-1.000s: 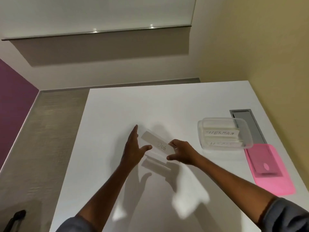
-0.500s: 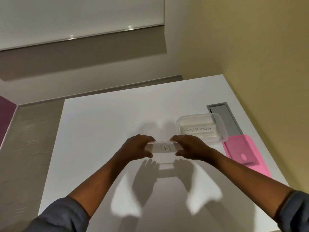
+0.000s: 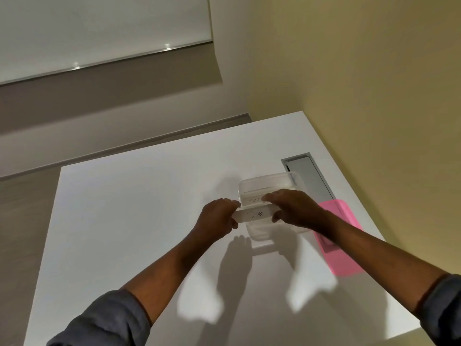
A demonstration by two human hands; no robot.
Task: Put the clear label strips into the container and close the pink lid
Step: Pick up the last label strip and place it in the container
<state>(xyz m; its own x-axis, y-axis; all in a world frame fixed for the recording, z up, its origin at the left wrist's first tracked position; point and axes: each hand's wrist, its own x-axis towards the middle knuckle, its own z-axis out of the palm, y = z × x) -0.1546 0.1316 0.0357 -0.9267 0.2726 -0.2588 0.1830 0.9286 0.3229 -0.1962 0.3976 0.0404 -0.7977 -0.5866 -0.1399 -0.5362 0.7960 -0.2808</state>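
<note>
both hands (image 3: 254, 216) pinch "dog" strip (image 3: 254, 214) by ends, long axis 9-3, over container (image 3: 268, 182) near edge; rest at 12.

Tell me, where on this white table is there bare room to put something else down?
The table's whole left half, left of the left hand, is bare, as is the far strip beyond the container. The right edge is crowded: container, pink lid, grey slot.
</note>
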